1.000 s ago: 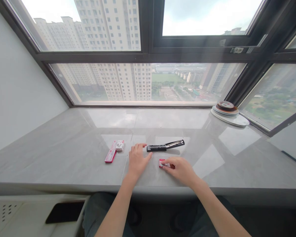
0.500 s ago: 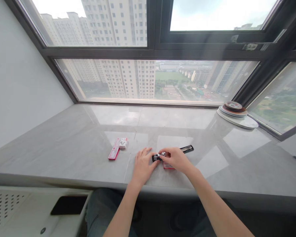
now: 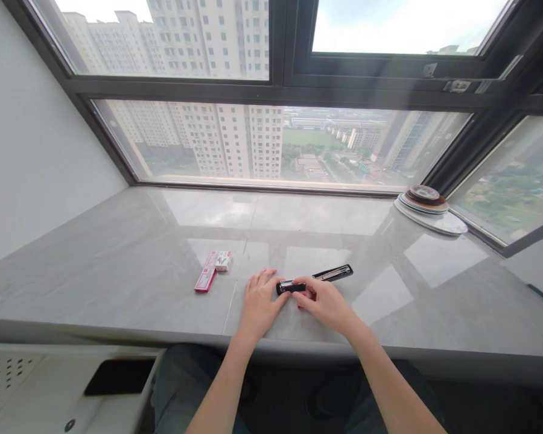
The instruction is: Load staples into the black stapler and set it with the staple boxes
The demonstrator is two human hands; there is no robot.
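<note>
A black stapler (image 3: pixel 330 274) lies swung open flat on the grey stone sill (image 3: pixel 117 271). My left hand (image 3: pixel 259 303) rests flat on the sill with its fingers apart and its thumb against the stapler's left end. My right hand (image 3: pixel 326 303) reaches in from the right, its fingertips pinched on the stapler's black left part. Whether anything small sits between those fingers is hidden. A small red box (image 3: pixel 299 305) peeks out from under my right hand.
A red box (image 3: pixel 205 279) and a white-and-red box (image 3: pixel 223 260) lie to the left of my hands. A stack of round plates (image 3: pixel 428 205) sits at the far right by the window. A white perforated surface with a dark slot (image 3: pixel 117 377) lies below the sill's front edge.
My right hand left the small red box and moved up onto the stapler's left part. My left hand stayed beside the stapler. The camera view shifted slightly.
</note>
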